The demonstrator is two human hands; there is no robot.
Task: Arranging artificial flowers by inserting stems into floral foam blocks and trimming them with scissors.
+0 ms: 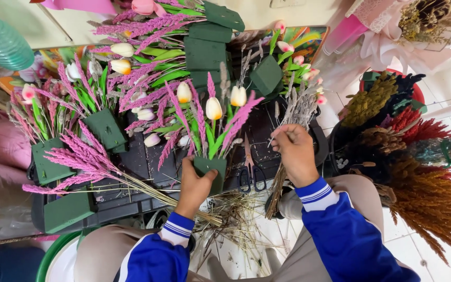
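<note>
A person's left hand (194,183) grips a green foam block (210,168) of upright tulips, while the right hand (294,151), fingers pinched shut on dried grey stems (296,112), hovers just right of the block, stems running lengthwise toward the lap.

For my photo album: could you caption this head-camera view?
Left hand grips a green foam block of tulips; right hand holds dried grey stems.

Single head-worn view, looking steeply down, close over the hands, black tray (131,162), tiled floor (267,235)
</note>
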